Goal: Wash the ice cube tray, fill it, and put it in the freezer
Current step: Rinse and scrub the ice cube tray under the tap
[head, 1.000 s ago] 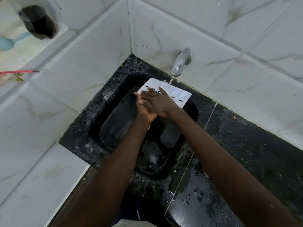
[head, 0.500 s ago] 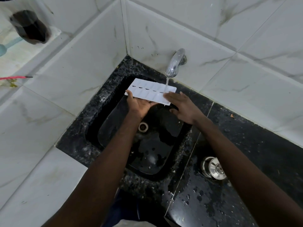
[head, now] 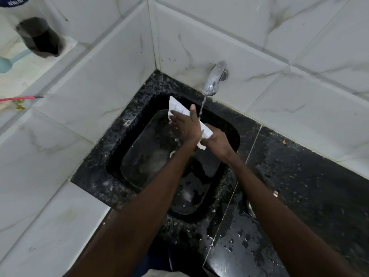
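White tray slants upper-left to lower-right under the tap; I see left hand pressing flat, right hand gripping its lower end.

You stand in a home kitchen's wash corner: a black sink sunk in a dark stone table, a running wall tap, white marbled tiles all around.
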